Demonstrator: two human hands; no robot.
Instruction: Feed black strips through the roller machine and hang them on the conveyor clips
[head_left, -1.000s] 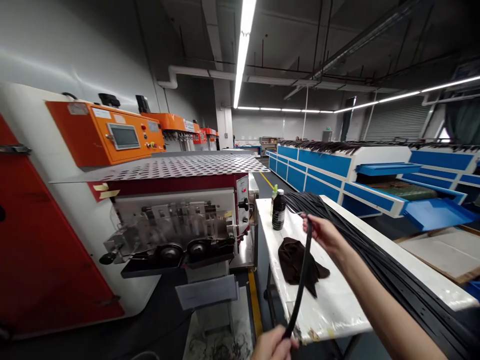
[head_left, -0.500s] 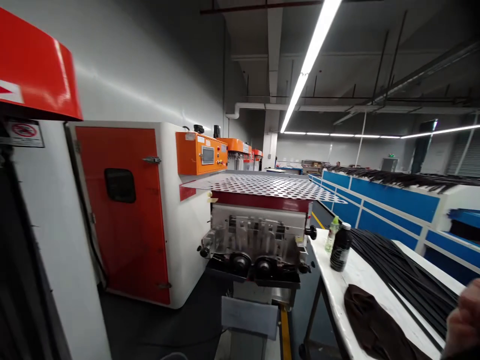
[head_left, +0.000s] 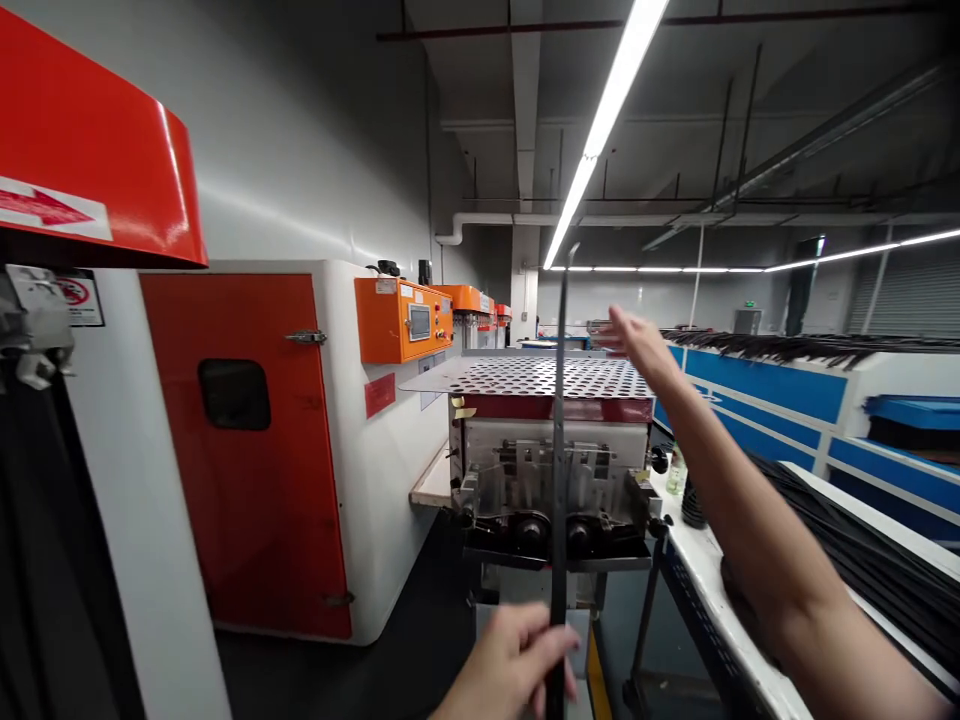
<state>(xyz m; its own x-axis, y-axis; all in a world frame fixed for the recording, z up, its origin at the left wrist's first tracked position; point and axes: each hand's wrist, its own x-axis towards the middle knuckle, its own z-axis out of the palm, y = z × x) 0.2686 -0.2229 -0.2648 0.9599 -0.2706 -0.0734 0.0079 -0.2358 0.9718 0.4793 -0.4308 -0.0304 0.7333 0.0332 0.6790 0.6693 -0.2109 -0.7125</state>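
Note:
My left hand (head_left: 510, 665) is low in the middle of the view, its fingers closed around the lower end of a long, narrow black strip (head_left: 559, 470), possibly rubber. The strip stands almost upright, and its thin top end rises past the machine. My right hand (head_left: 634, 335) is stretched forward, fingers apart, holding nothing. It sits just right of the strip's upper part, not touching it. Under my right forearm lies the edge of a white-topped table (head_left: 709, 565), with a dark cloth (head_left: 731, 590) mostly hidden by my arm.
A dark bottle (head_left: 694, 503) and a green-capped plastic bottle (head_left: 676, 472) stand on the table beyond a heap of black strips (head_left: 862, 565). Ahead stands a metal machine with a perforated top (head_left: 547, 378). A red-doored cabinet (head_left: 240, 450) stands to its left, and a blue conveyor unit (head_left: 757, 385) to the right.
The view has swung left. The strip has gone from slanting to nearly upright in my left hand. My right hand has let go of its upper end and stretched forward.

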